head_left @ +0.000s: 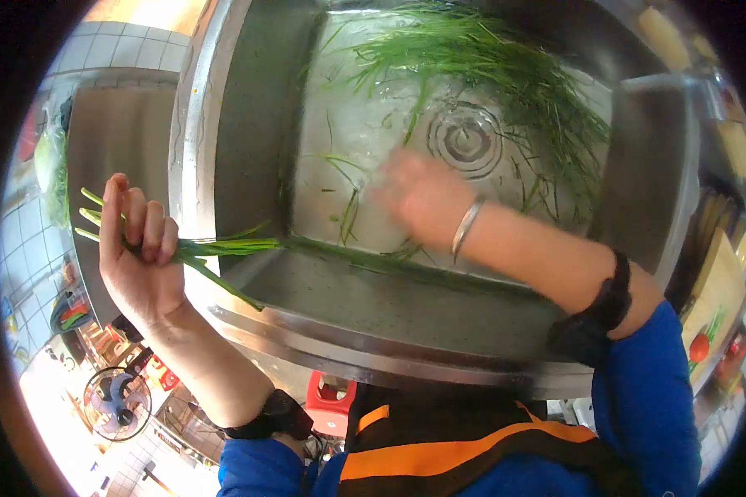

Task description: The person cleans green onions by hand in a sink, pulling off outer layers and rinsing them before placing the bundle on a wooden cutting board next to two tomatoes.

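My left hand [141, 248] is closed around a few long green stalks [224, 247], like garlic chives, over the sink's left rim. Their pale cut ends poke out past my fingers, and the leafy ends hang toward the basin. My right hand [423, 199], with a silver bangle at the wrist, is over the middle of the steel sink [249, 124]. Motion smears its fingers, so I cannot tell whether they hold anything. Beyond it, a big heap of wet greens [472, 54] spreads along the far and right sides of the basin. Loose bits [348, 211] lie left of the hand.
Round rings of a drain [464, 141] show in the sink floor. A steel surface [124, 132] lies left of the sink. A red stool [330, 403] and a fan [118, 403] stand below. Cutting boards [717, 286] and red vegetables [699, 348] are at right.
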`<action>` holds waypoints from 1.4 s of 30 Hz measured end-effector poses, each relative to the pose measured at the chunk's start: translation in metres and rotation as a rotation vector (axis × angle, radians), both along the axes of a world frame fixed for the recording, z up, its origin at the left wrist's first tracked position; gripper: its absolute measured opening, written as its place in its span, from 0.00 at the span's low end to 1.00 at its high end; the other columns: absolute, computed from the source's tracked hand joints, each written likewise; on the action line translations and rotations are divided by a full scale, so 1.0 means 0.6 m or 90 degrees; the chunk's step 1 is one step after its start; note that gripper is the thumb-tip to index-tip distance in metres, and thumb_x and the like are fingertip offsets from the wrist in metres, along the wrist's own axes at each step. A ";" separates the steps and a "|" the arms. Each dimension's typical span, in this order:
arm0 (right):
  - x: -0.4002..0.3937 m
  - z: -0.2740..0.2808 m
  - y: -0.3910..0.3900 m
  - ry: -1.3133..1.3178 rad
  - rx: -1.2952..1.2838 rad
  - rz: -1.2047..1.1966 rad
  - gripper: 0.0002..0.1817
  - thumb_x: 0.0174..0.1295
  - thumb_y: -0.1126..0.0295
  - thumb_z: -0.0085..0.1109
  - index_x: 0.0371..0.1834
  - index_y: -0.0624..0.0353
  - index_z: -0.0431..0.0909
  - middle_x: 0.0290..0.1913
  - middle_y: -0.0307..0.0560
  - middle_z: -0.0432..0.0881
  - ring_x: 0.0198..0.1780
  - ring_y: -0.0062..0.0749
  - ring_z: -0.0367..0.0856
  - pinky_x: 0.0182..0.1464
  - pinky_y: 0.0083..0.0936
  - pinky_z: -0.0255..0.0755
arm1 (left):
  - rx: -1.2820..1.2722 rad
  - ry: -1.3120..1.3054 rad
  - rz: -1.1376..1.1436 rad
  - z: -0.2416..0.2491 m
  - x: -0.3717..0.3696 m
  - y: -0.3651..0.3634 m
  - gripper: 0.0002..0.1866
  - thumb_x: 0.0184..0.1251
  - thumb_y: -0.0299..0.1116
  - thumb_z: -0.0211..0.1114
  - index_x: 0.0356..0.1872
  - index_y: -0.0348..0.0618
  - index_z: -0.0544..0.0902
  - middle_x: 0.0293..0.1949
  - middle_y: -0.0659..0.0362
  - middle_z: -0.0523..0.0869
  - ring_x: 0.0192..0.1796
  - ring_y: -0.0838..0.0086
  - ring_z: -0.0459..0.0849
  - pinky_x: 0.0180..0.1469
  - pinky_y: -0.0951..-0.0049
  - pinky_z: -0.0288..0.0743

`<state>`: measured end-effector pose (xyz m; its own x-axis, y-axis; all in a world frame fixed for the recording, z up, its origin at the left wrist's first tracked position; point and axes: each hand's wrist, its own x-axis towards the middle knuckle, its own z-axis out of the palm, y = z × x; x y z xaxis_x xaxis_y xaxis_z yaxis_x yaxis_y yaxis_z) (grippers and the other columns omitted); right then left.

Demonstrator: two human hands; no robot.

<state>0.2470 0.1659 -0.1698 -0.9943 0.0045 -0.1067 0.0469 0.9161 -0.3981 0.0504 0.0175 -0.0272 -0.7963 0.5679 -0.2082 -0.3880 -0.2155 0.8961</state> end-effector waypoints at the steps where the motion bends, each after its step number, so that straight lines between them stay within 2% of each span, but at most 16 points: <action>1: 0.022 -0.015 -0.026 0.024 0.021 0.090 0.18 0.47 0.68 0.49 0.44 0.53 0.71 0.48 0.47 0.69 0.52 0.41 0.64 0.47 0.44 0.63 | -0.004 0.003 0.026 0.000 0.001 0.005 0.09 0.60 0.29 0.49 0.38 0.35 0.72 0.15 0.68 0.54 0.13 0.86 0.48 0.12 0.84 0.41; 2: 0.044 -0.020 -0.041 0.047 0.041 0.182 0.21 0.47 0.66 0.50 0.49 0.52 0.68 0.52 0.46 0.65 0.55 0.40 0.61 0.49 0.50 0.59 | -0.001 0.007 0.027 0.003 0.001 0.010 0.09 0.60 0.29 0.49 0.38 0.35 0.72 0.15 0.68 0.54 0.13 0.86 0.48 0.12 0.84 0.41; 4: 0.067 -0.013 -0.051 -0.335 0.030 0.338 0.25 0.48 0.62 0.50 0.54 0.48 0.64 0.59 0.43 0.58 0.60 0.43 0.53 0.50 0.58 0.52 | 0.008 0.015 0.011 0.009 0.002 0.014 0.09 0.60 0.29 0.49 0.38 0.35 0.72 0.14 0.68 0.54 0.13 0.86 0.48 0.12 0.84 0.41; 9: 0.102 0.038 -0.046 -0.713 0.127 0.376 0.25 0.46 0.60 0.53 0.52 0.50 0.67 0.57 0.44 0.61 0.59 0.48 0.56 0.50 0.55 0.54 | -0.029 0.021 0.030 0.005 0.004 0.012 0.09 0.60 0.31 0.50 0.38 0.36 0.72 0.14 0.69 0.54 0.13 0.87 0.47 0.12 0.86 0.41; 11: 0.071 0.086 -0.020 -0.609 0.040 0.464 0.19 0.46 0.64 0.52 0.44 0.54 0.71 0.49 0.45 0.69 0.54 0.43 0.63 0.48 0.48 0.60 | -0.051 0.025 0.048 -0.004 0.009 0.016 0.09 0.60 0.32 0.51 0.38 0.38 0.73 0.14 0.69 0.54 0.13 0.88 0.48 0.12 0.86 0.41; 15: -0.018 0.060 0.056 -0.050 0.054 -0.002 0.07 0.44 0.71 0.49 0.29 0.56 0.71 0.35 0.41 0.74 0.47 0.30 0.68 0.43 0.29 0.65 | -0.049 0.005 0.038 -0.013 0.020 0.022 0.09 0.60 0.32 0.52 0.37 0.39 0.72 0.14 0.70 0.54 0.12 0.88 0.48 0.12 0.86 0.41; 20: -0.069 -0.047 0.158 -0.074 0.230 -0.330 0.24 0.44 0.75 0.49 0.50 0.55 0.65 0.44 0.50 0.71 0.47 0.38 0.68 0.44 0.31 0.64 | -0.086 0.003 0.015 -0.006 0.049 0.047 0.08 0.59 0.34 0.53 0.35 0.41 0.71 0.13 0.70 0.54 0.12 0.88 0.47 0.12 0.86 0.40; 21: -0.065 -0.047 0.138 -0.151 0.203 -0.262 0.32 0.41 0.76 0.52 0.56 0.52 0.58 0.48 0.54 0.68 0.49 0.41 0.67 0.44 0.34 0.64 | -0.092 0.007 0.011 -0.006 0.052 0.051 0.08 0.59 0.33 0.52 0.35 0.41 0.70 0.12 0.70 0.54 0.11 0.88 0.47 0.11 0.85 0.40; 25: -0.017 -0.052 0.075 0.010 0.150 -0.193 0.31 0.40 0.77 0.52 0.54 0.52 0.61 0.50 0.52 0.67 0.48 0.42 0.68 0.42 0.35 0.66 | -0.093 -0.003 -0.001 -0.023 0.055 0.046 0.07 0.59 0.32 0.51 0.36 0.41 0.70 0.12 0.70 0.54 0.11 0.88 0.48 0.11 0.86 0.41; 27: 0.002 -0.044 0.083 0.243 -0.002 -0.255 0.23 0.41 0.79 0.48 0.46 0.55 0.69 0.44 0.50 0.71 0.44 0.41 0.70 0.40 0.33 0.68 | -0.094 -0.013 -0.005 -0.032 0.058 0.045 0.07 0.59 0.31 0.51 0.36 0.41 0.70 0.12 0.70 0.54 0.11 0.88 0.48 0.11 0.86 0.41; 28: 0.006 -0.039 0.100 0.241 -0.004 -0.249 0.23 0.41 0.79 0.48 0.46 0.55 0.69 0.44 0.50 0.71 0.44 0.41 0.70 0.40 0.33 0.68 | -0.095 -0.017 -0.013 -0.033 0.059 0.045 0.07 0.59 0.31 0.51 0.36 0.41 0.70 0.12 0.70 0.54 0.11 0.88 0.48 0.11 0.85 0.41; 30: 0.007 -0.038 0.147 0.077 -0.012 -0.323 0.13 0.41 0.80 0.47 0.31 0.56 0.75 0.33 0.46 0.74 0.38 0.40 0.71 0.37 0.30 0.68 | -0.090 -0.030 -0.019 -0.034 0.066 0.047 0.07 0.60 0.31 0.50 0.36 0.41 0.70 0.12 0.70 0.55 0.11 0.87 0.48 0.11 0.85 0.41; 33: 0.007 -0.049 0.177 0.143 -0.032 -0.307 0.07 0.40 0.80 0.47 0.20 0.56 0.73 0.25 0.44 0.73 0.35 0.39 0.71 0.37 0.31 0.68 | -0.049 -0.126 0.002 -0.049 0.078 0.052 0.06 0.60 0.31 0.49 0.35 0.40 0.71 0.14 0.69 0.54 0.13 0.87 0.49 0.12 0.85 0.42; 38: -0.005 -0.072 0.157 0.203 -0.096 -0.157 0.05 0.42 0.77 0.48 0.22 0.55 0.73 0.26 0.43 0.73 0.35 0.38 0.72 0.36 0.31 0.68 | -0.042 -0.214 0.010 -0.070 0.106 0.052 0.06 0.60 0.32 0.50 0.34 0.42 0.71 0.13 0.70 0.55 0.12 0.86 0.49 0.12 0.85 0.42; 40: -0.010 -0.068 0.147 -0.031 0.044 -0.307 0.06 0.45 0.72 0.47 0.24 0.54 0.75 0.33 0.45 0.76 0.40 0.38 0.72 0.39 0.31 0.69 | -0.059 -0.222 0.013 -0.073 0.114 0.056 0.06 0.60 0.32 0.50 0.33 0.42 0.71 0.13 0.70 0.55 0.12 0.87 0.49 0.12 0.85 0.43; 42: -0.008 -0.078 0.154 -0.063 0.053 -0.303 0.07 0.46 0.71 0.47 0.26 0.54 0.75 0.34 0.45 0.76 0.40 0.38 0.73 0.39 0.32 0.70 | -0.062 -0.227 0.006 -0.077 0.118 0.057 0.06 0.60 0.32 0.50 0.33 0.42 0.71 0.13 0.70 0.55 0.12 0.87 0.49 0.12 0.85 0.43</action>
